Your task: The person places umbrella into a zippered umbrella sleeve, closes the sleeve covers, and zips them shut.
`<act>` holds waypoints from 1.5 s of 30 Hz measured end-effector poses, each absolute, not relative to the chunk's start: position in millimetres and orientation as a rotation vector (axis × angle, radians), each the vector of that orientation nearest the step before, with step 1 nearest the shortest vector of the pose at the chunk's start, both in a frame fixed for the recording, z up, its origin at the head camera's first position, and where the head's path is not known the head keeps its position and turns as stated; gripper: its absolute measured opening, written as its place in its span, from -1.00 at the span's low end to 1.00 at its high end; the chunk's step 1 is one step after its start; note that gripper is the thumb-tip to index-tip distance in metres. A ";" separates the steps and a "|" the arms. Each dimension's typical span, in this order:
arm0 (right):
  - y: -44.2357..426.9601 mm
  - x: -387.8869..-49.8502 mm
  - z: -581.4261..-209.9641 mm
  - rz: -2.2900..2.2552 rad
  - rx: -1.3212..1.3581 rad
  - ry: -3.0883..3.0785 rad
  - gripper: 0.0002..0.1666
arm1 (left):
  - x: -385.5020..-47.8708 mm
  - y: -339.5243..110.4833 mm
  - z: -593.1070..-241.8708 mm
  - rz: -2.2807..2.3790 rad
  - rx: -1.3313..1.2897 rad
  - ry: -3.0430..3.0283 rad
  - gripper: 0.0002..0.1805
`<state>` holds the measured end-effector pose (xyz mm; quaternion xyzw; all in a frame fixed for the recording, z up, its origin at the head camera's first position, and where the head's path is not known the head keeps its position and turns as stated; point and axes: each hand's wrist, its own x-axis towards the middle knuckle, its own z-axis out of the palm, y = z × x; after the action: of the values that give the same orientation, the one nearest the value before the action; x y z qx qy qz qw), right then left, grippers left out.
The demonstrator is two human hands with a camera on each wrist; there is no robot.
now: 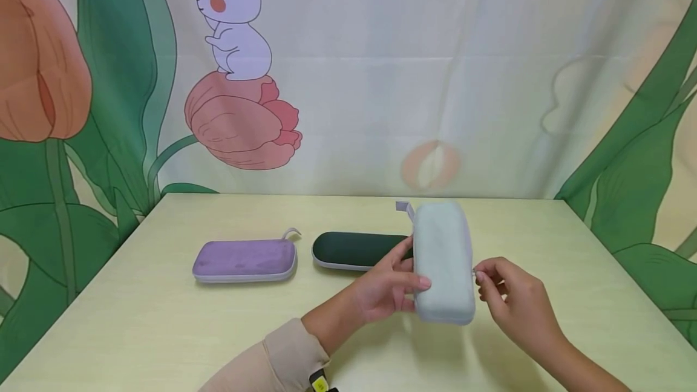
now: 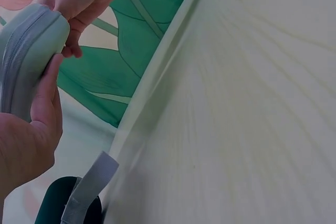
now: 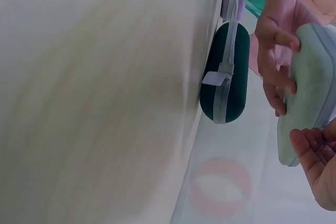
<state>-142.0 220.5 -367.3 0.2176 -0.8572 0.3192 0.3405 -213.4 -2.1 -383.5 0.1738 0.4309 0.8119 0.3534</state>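
A pale mint zip case (image 1: 443, 265) is held upright above the table, its broad face towards the head camera. My left hand (image 1: 386, 292) grips it from the left, the thumb on the front face and the other fingers partly hidden. At the case's right side, my right hand (image 1: 517, 301) pinches the small zipper pull (image 1: 475, 271) between thumb and fingertips. In the left wrist view a grey zipper band (image 2: 22, 51) runs along the case's edge and looks closed where it shows. The right wrist view has the same mint case (image 3: 308, 87) between both hands.
Behind the left hand, a dark green zip case (image 1: 354, 248) lies on the table (image 1: 136, 331); its grey strap (image 1: 404, 206) sticks up. A purple zip case (image 1: 245, 259) with a looped strap lies further left. A printed curtain (image 1: 370, 77) hangs along the table's far edge.
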 end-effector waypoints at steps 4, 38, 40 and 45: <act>222.7 -144.1 -367.8 0.825 0.554 -2.230 -0.73 | -210.6 -0.4 -384.3 2.089 0.449 1.118 -0.05; 236.2 -173.2 -369.3 0.624 0.467 -2.257 -0.78 | -218.5 2.4 -390.1 2.072 0.446 1.308 -0.23; 237.1 -175.3 -369.5 0.609 0.455 -2.257 -0.78 | -219.2 2.2 -390.5 2.068 0.435 1.324 -0.28; 239.1 -179.4 -369.9 0.603 0.428 -2.260 -0.80 | -220.3 0.6 -391.5 2.052 0.423 1.365 -0.34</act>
<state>-179.4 239.1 -369.9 0.1669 -0.8819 0.2353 0.3728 -220.3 0.6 -391.5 0.1607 0.5181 0.7787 0.3152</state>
